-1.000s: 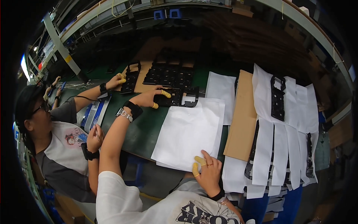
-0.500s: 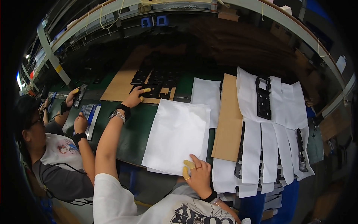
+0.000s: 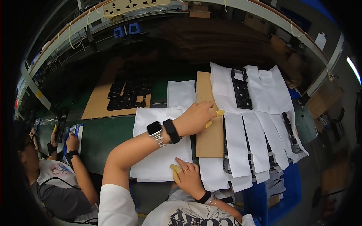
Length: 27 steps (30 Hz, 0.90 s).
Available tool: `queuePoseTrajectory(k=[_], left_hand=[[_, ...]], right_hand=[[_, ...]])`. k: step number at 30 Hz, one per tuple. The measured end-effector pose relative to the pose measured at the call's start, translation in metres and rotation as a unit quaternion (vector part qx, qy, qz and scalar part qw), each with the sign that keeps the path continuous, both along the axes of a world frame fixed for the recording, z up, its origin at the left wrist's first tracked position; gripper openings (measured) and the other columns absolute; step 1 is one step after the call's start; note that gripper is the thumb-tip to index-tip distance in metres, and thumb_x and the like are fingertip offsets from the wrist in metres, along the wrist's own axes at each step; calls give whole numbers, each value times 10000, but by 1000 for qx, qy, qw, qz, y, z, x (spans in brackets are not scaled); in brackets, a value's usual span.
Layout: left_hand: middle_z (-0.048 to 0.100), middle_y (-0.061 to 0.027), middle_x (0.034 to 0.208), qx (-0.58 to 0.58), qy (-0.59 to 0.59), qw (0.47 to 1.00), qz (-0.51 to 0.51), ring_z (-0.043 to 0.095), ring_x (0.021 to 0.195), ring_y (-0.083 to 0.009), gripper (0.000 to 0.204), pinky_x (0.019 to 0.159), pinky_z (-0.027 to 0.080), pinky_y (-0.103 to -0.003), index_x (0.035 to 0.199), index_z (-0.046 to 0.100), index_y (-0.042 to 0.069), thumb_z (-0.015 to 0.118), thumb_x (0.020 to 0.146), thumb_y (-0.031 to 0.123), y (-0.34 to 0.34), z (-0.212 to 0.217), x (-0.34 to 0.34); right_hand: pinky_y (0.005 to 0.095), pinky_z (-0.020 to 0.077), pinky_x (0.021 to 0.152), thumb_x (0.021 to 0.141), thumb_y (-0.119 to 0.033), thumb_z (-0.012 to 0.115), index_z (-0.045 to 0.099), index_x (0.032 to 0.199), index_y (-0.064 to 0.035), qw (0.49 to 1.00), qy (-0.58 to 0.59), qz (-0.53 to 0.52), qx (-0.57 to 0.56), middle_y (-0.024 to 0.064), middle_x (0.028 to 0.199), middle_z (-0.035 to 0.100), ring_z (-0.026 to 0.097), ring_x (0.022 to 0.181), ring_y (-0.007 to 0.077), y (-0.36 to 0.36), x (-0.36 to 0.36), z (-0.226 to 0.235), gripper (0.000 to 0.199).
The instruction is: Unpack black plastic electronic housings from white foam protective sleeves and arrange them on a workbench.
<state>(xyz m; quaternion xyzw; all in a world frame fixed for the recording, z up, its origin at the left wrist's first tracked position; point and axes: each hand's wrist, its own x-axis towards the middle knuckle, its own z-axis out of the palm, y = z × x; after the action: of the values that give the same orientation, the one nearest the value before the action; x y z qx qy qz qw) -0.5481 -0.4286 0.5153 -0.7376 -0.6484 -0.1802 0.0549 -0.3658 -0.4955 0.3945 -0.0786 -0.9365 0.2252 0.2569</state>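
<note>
Left hand [image 3: 197, 117] is over the flat tan cardboard [image 3: 208, 142], fingers curled, yellow-capped tips at its right edge (can't tell if they're pinching anything). Soft white strips [image 3: 238, 145] lie just right, long axis running outward, nearer that hand than the right hand [image 3: 189, 180], half-curled, grip unclear, by smooth white sheets [image 3: 160, 160].

A plain brown cardboard piece [image 3: 208, 143] lies flat, longer than wide, the left hand [image 3: 196, 118] over its middle with fingertips at its right edge. Just there I see white wrapping [image 3: 237, 150], its near half in long strips with dark parts [image 3: 292, 135] showing between; a black frame [image 3: 243, 96] lies on the far half. White sheets [image 3: 158, 165] lie stacked leftward, their near right corner at the right hand [image 3: 188, 179]
</note>
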Motion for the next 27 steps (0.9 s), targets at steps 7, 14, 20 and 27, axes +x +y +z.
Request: queuePoseTrajectory(k=[7,14,20,27], left_hand=[[575,-107,1061,71,77,994,19,533,1016,-235,244,799,452,-362,1033,637,122,597,792,119,88,-35,-16],[598,-149,1154,236,-104,966,32,587,1010,-336,341,867,480,-383,1086,583,32,518,767,-71,42,35,-16],[603,-162,1158,31,-142,983,114,573,1090,-327,303,902,484,-367,996,626,33,545,733,-92,-133,45,3],[605,-137,1145,-159,-111,959,207,517,1145,-308,302,1024,295,-573,1095,597,51,568,798,98,-229,-28,41]], right_hand=[[368,348,909,795,-185,588,610,1113,-132,1000,3,-3,11,61,1312,495,492,1045,226,0,1,-7,323],[369,349,906,791,-182,589,599,1122,-130,1000,13,-4,5,59,1312,493,500,1026,227,-1,0,-8,335],[381,358,899,792,-182,587,609,1110,-136,999,11,9,-36,92,1272,522,506,1029,251,0,3,-4,322],[397,355,885,803,-185,593,628,1068,-112,1000,9,-5,8,80,1239,537,511,1009,240,1,3,-2,277]])
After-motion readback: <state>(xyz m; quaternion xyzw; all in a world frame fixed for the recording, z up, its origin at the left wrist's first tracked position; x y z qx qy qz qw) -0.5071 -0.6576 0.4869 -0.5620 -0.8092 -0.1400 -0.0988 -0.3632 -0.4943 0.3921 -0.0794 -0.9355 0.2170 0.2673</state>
